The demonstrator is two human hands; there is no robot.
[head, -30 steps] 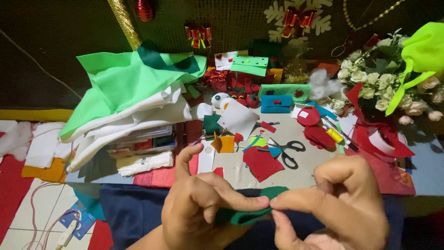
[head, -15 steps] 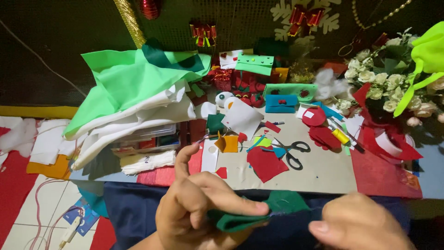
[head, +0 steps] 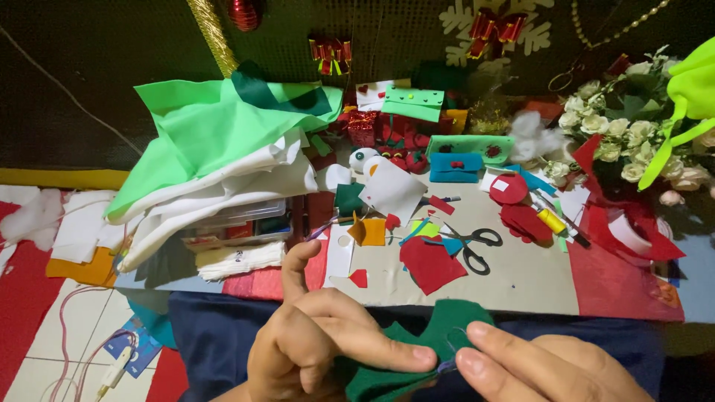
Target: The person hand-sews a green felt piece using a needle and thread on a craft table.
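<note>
My left hand [head: 320, 342] pinches a piece of dark green felt [head: 439, 336] low in the head view, index finger stretched across it. My right hand [head: 544, 365] meets it from the right, fingertips pressed on the felt's edge where a thin loop of thread or wire shows. Whether a needle sits between the right fingers is too small to tell. Both hands hover over my dark blue lap, just in front of the work board [head: 521, 286].
Black-handled scissors [head: 473, 244] lie on the board among red felt scraps [head: 432, 264]. A pile of green and white fabric [head: 216, 156] fills the left. White flowers [head: 625, 141] and a yellow glue tube [head: 552, 221] sit right. Cables [head: 89, 357] trail on the floor.
The hands have dropped lower in view and come together again; the green felt is spread flatter and more of it shows between the fingers.
</note>
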